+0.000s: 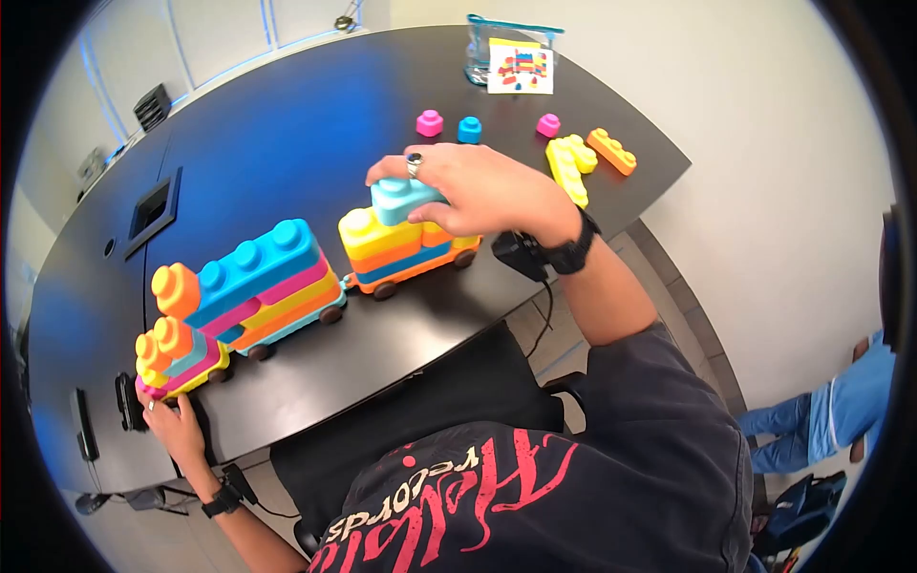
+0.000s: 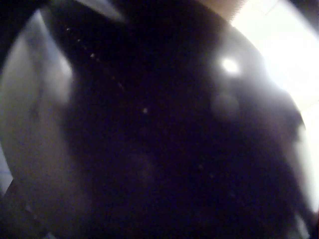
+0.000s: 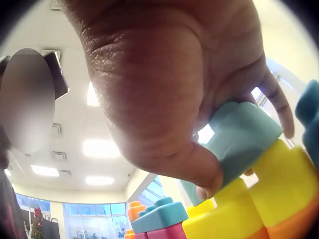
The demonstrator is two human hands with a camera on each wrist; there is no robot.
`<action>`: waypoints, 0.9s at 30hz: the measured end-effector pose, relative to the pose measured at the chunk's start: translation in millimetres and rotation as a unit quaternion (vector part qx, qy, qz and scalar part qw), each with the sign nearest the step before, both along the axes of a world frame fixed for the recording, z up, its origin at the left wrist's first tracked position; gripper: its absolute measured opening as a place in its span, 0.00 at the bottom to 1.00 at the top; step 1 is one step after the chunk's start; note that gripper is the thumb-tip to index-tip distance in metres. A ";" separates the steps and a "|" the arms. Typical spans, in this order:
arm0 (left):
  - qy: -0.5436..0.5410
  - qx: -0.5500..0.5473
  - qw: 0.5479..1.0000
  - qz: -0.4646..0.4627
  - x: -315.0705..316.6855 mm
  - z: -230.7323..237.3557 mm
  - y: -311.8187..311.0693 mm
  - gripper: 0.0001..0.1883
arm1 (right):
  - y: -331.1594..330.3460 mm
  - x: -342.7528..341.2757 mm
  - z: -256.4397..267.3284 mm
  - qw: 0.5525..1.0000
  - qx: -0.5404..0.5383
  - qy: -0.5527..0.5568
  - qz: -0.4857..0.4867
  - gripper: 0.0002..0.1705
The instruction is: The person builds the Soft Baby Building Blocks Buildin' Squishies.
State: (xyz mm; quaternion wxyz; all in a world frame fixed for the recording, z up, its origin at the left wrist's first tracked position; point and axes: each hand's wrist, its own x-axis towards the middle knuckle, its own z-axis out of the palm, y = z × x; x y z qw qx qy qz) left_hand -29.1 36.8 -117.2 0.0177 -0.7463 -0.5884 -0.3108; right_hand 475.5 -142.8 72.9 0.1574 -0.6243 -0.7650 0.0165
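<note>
My right hand (image 1: 482, 191) pinches a light teal building block (image 1: 396, 199) between thumb and fingers. In the right wrist view, the teal block (image 3: 244, 139) is tilted right at the top of the yellow blocks (image 3: 284, 184). These top the right-hand wagon (image 1: 411, 258) of a block train. Left of it stands a taller wagon (image 1: 258, 286) with blue blocks on top. My left hand (image 1: 179, 435) holds the pink and yellow front end of the leftmost wagon (image 1: 181, 358), fingers and thumb at its nose. The left wrist view is almost entirely dark.
Loose pink (image 1: 430, 123) and blue (image 1: 469, 130) blocks lie behind my right hand, with yellow (image 1: 570, 167) and orange (image 1: 611, 151) ones to its right. A clear bag (image 1: 482, 67) with a picture card stands at the back. A black device (image 1: 521, 255) sits by the table's front edge.
</note>
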 end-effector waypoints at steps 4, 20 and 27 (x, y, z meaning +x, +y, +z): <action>0.041 0.015 0.999 -0.003 -13.9 -13.4 12.9 0.36 | 10.0 9.9 -1.9 0.998 -0.032 0.027 0.042 0.29; -0.009 -0.020 1.000 0.008 4.7 4.1 -4.3 0.36 | 12.4 13.6 -27.4 0.997 0.064 0.035 0.032 0.29; 0.028 0.021 0.999 0.001 -12.8 -12.4 8.9 0.37 | 12.5 15.8 -20.4 0.999 0.014 -0.014 0.044 0.35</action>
